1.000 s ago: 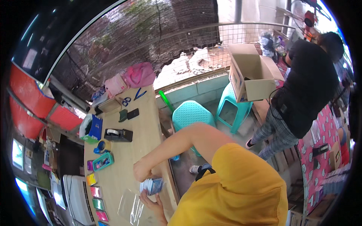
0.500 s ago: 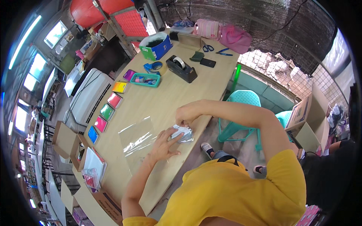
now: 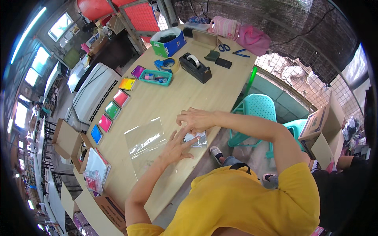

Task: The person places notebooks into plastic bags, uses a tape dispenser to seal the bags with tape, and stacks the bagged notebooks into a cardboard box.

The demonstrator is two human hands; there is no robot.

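Observation:
A small whitish packet in clear, shiny plastic [image 3: 200,140] lies near the front edge of the table. My left hand [image 3: 173,148] rests beside it with the fingers spread, their tips reaching the packet's left side. Just above the packet, my right hand [image 3: 195,120] is bent over, palm down, fingers apart and pointing left; its fingertips meet those of my left hand at the packet's upper left. Part of the packet is hidden under both hands. A large clear plastic sheet [image 3: 145,135] lies flat to the left, partly under my left forearm.
Small coloured packs, such as a blue one [image 3: 97,134], line the table's left edge. Farther off are a teal basket [image 3: 164,82], tape dispenser [image 3: 195,69], blue-handled tape [image 3: 162,64], scissors [image 3: 224,47] and pliers [image 3: 241,53]. A teal stool [image 3: 258,108] stands right of the table.
My right hand has gone from a closed grip at the packet's top to a flatter, spread pose farther left. The packet looks flatter and more covered. My left hand stays beside it.

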